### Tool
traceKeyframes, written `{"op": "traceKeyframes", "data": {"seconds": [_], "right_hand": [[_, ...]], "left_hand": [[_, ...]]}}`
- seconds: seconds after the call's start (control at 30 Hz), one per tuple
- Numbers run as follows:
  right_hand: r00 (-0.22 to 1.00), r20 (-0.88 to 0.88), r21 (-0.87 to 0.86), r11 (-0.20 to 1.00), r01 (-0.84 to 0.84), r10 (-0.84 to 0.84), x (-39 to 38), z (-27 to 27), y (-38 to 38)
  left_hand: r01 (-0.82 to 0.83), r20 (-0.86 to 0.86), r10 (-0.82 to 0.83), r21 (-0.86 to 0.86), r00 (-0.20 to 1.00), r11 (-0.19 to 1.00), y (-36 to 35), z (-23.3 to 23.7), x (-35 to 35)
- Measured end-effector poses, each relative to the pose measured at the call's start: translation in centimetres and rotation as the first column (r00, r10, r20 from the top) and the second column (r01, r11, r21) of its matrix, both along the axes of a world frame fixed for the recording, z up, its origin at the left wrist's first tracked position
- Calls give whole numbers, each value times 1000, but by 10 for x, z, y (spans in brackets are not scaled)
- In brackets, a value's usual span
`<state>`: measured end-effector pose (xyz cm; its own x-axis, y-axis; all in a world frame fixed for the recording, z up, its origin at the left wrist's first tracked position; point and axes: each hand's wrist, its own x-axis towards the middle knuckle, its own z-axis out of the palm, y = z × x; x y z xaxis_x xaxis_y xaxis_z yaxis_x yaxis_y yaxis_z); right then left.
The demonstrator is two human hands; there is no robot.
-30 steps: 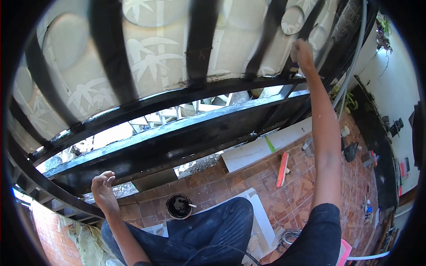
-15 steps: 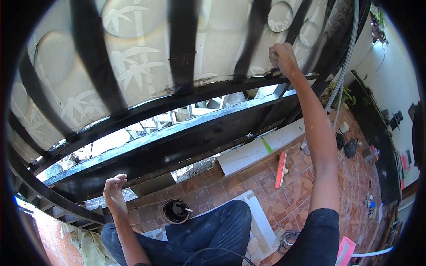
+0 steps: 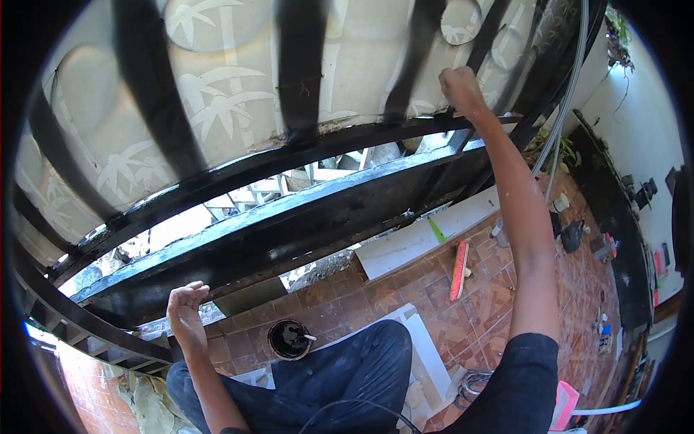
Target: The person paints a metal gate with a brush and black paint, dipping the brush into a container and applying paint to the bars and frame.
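Note:
My right hand (image 3: 463, 90) is raised, arm stretched out, at the lower part of a black-barred gate (image 3: 300, 79) backed by pale panels with a leaf pattern. Its fingers are closed, and whatever they grip is hidden; something dark shows just below them. Lower left, my left hand (image 3: 188, 307) hovers palm up in front of the gate's black bottom panel (image 3: 267, 249), its fingers loosely curled and apart, with nothing in them. Between my left hand and my knee, a round pot (image 3: 289, 340) of dark liquid stands on the floor, a pale stick at its rim.
On the tiled floor (image 3: 340, 300) lie a long white board (image 3: 423, 242) with a green strip (image 3: 437, 230) on it, a red brush (image 3: 459, 271) and a coil of wire (image 3: 473, 387). Grey cables (image 3: 567, 94) hang at the right. Black bags (image 3: 572, 235) sit farther right.
My right hand has shifted very slightly, still closed beside the gate bar. The view has tilted a little; my left hand and the pot stay in place.

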<state>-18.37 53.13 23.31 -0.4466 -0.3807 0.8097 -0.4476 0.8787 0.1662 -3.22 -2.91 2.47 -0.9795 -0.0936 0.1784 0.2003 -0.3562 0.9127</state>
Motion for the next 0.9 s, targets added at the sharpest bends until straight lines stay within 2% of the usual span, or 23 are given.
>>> {"op": "traceKeyframes", "data": {"seconds": [0.07,0.1,0.13,0.2,0.23,0.27,0.33,0.4,0.43,0.47,0.5,0.53,0.57,0.6,0.63,0.67,0.7,0.73,0.77,0.8,0.83,0.87,0.9], "right_hand": [[949,291,-516,855,47,124,1,19,5],[632,175,-939,321,-124,755,18,39,-1],[629,177,-938,322,-124,757,19,34,-12],[808,298,-914,397,87,509,21,15,-38],[753,508,-774,605,186,419,26,11,-40],[754,507,-772,608,183,417,25,16,-35],[737,263,-901,431,-43,623,26,32,-19],[650,227,-895,419,-155,725,20,32,-9],[838,344,-679,728,-89,423,4,13,-4],[942,330,-393,916,79,60,-4,-1,-2],[920,357,-317,947,-45,163,6,-4,-8],[922,351,-314,948,-48,163,9,11,-6],[746,451,-624,770,-129,490,13,33,-1],[488,399,-865,496,-81,776,16,49,3],[350,340,-887,421,-191,873,19,58,3],[347,336,-890,416,-188,875,10,45,4],[759,417,-576,792,-204,499,-5,20,5],[977,214,-180,983,22,17,-15,1,4],[998,-32,111,993,-51,55,-15,-6,0],[998,-38,117,992,-52,57,-5,4,-6],[934,210,-465,870,-164,288,12,21,-17],[766,264,-890,455,-41,586,24,33,-25],[711,198,-874,450,-183,675,30,36,-28]], "left_hand": [[-12,21,11,27,1000,1000,-2,-3,-1],[6,15,-6,3,1000,1000,-2,-3,-2],[24,9,-24,-23,1000,999,-3,-3,-2],[25,25,-24,-33,999,999,-5,-6,-2],[26,34,-25,-31,999,999,-5,-6,-2],[26,31,-25,-27,999,999,-2,-3,-3],[-25,131,27,-16,991,1000,4,7,3],[-44,132,48,-35,990,998,5,2,1],[-38,132,43,-39,990,999,4,2,2],[-27,133,33,-47,991,999,2,3,3],[-22,135,29,-53,990,998,0,3,4],[-25,126,31,-52,992,998,0,3,3],[-32,118,37,-47,992,998,0,1,1],[-36,120,41,-44,992,998,1,0,2],[-50,112,55,-43,992,998,2,1,1],[-62,108,67,-48,992,997,2,1,1],[-60,113,66,-59,991,996,0,2,3],[-61,112,69,-72,991,996,-1,3,3],[-65,103,73,-75,992,995,-1,3,2],[-68,97,74,-69,993,995,0,3,0],[-75,106,80,-52,991,996,-1,4,0],[-84,117,88,-38,989,996,-2,3,0],[-88,115,92,-39,989,995,-1,3,-1]]}}
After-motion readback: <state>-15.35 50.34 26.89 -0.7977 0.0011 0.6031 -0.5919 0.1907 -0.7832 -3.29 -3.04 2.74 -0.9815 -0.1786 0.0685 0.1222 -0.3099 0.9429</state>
